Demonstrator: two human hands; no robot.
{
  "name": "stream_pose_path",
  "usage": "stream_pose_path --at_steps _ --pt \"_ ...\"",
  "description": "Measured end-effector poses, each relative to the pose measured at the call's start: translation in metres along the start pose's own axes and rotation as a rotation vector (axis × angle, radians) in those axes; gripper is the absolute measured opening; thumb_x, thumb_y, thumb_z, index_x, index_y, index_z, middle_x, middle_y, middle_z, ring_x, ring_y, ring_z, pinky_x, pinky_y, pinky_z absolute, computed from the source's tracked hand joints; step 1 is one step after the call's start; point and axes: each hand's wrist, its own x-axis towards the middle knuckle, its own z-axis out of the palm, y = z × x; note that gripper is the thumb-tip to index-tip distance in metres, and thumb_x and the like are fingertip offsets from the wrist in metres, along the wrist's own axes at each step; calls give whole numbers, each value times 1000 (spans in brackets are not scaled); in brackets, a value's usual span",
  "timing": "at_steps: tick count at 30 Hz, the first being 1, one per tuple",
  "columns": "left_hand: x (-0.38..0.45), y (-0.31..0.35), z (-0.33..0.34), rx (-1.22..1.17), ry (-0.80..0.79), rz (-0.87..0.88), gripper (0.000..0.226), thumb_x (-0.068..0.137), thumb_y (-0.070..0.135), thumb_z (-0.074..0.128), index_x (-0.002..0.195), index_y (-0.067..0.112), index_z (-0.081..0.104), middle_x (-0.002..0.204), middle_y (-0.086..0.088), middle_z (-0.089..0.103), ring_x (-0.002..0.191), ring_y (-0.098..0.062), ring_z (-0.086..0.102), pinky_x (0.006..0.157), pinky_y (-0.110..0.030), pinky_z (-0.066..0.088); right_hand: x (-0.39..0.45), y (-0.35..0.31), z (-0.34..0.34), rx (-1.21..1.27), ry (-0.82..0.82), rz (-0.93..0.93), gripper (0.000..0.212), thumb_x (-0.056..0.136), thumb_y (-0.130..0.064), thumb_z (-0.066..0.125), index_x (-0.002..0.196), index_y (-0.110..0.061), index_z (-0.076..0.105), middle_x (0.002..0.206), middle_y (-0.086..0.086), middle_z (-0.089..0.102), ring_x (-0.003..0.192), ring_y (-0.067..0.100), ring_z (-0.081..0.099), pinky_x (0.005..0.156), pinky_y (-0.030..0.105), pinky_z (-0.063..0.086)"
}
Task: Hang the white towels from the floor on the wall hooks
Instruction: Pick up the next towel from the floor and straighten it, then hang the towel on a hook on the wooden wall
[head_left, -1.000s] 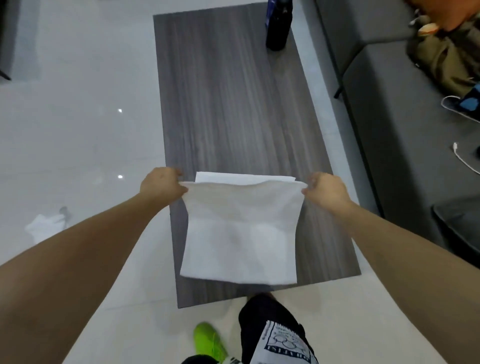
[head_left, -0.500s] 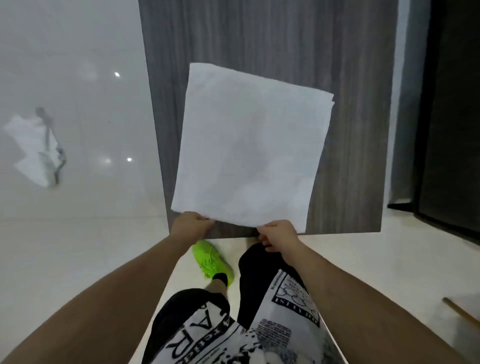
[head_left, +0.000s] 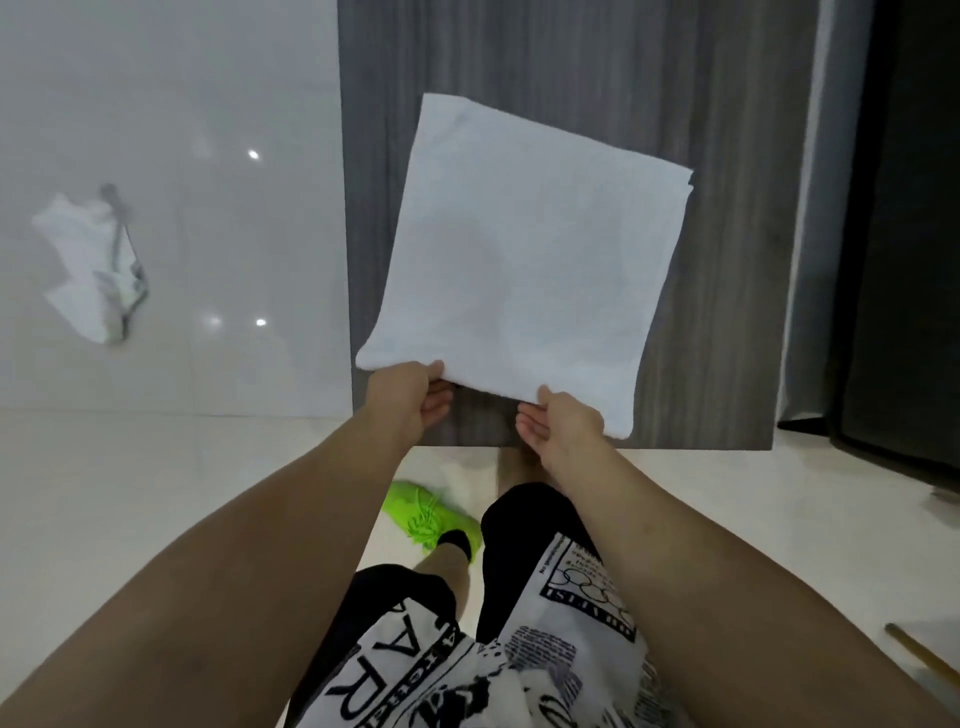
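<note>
L hand (head_left: 410, 397) + R hand (head_left: 563, 428) both pinch near edge of folded white towel (head_left: 524, 260) over grey table (head_left: 727, 130); 2nd towel (head_left: 91, 265) on floor (head_left: 208, 104)

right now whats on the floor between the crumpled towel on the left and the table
Nothing: in the head view only bare glossy floor with light reflections lies between the crumpled towel and the table edge.

Two white towels (head_left: 524, 260) (head_left: 93, 265), one table (head_left: 727, 156), one green shoe (head_left: 426, 514).
</note>
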Motion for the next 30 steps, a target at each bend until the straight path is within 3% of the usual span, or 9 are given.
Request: stream_pose_path --at_steps 3,10,18,21,25,30 --pt "-46 25 -10 -71 -46 112 6 90 7 66 93 9 62 86 -11 70 72 -22 69 59 -35 59 -49 -14 2 72 -46 -102 24 89 -16 72 104 1 63 88 18 73 78 25 72 56 30 61" --pt "-188 82 -62 -247 -289 457 29 94 5 60 122 1 54 101 -14 67 96 -26 67 84 -35 56 -195 -34 18 97 -218 -476 26 87 -18 74 103 1 66 81 15 70 61 19 63 52 26 56" --pt "-364 116 -206 -431 -264 859 10 91 2 63 101 -1 62 83 -13 67 71 -21 69 63 -29 61 -410 -2 50 16 -470 -887 17 78 -15 81 77 -2 70 61 9 68 45 16 58 46 21 51" --pt "-415 115 -279 -561 -177 995 10 88 -1 62 97 -1 64 84 -15 69 68 -22 70 55 -27 59 -482 36 77 -41 -582 -1009 14 76 -12 80 72 -4 69 58 8 67 42 15 57 45 21 49" --pt "-460 103 -383 -698 29 1139 15 81 -3 63 95 -3 67 85 -17 71 71 -25 73 56 -26 57 -557 103 124 -133 -721 -1110 15 75 -13 79 72 -3 68 63 10 70 48 19 62 52 25 55" --pt "-486 71 -502 -889 278 1222 18 81 -6 64 87 8 55 85 -20 68 66 -28 71 57 -32 60 -625 201 180 -197 -838 -1098 16 75 -10 80 75 2 69 60 14 71 47 21 66 50 28 56"
